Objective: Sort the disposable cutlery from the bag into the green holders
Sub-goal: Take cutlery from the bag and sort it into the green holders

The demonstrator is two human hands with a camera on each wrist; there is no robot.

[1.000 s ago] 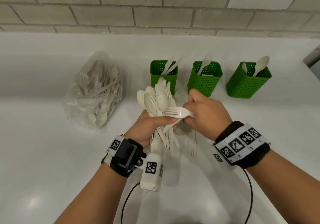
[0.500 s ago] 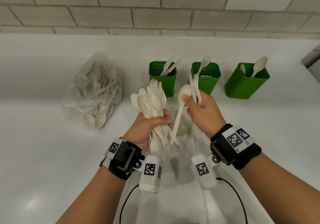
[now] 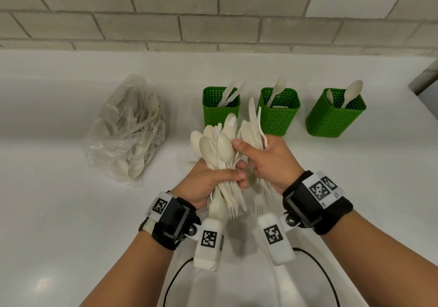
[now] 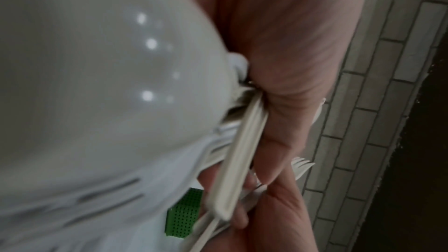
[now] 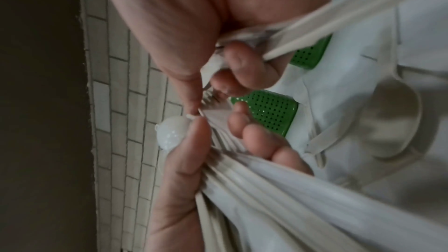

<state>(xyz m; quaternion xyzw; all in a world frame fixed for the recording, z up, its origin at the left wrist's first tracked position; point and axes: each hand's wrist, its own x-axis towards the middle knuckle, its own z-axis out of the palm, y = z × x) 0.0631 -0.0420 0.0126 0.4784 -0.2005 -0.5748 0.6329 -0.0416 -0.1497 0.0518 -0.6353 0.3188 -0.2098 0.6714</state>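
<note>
L hand: grips mixed bundle of cream plastic cutlery | R hand: holds smaller pulled-out bunch | three green perforated holders at 12–1 o'clock | clear plastic bag at 10 | advice: separate by type before dropping.

Both forearms reach forward over the bench, wrists close together, each wearing a black strap with a white tagged camera block. The left hand is fisted, fingers and thumb curled round a thick bundle of cutlery held upright. The right hand sits just beside it, knuckles up, fingers curled round a smaller bunch, its thumb pressing against the left hand's bundle.
</note>
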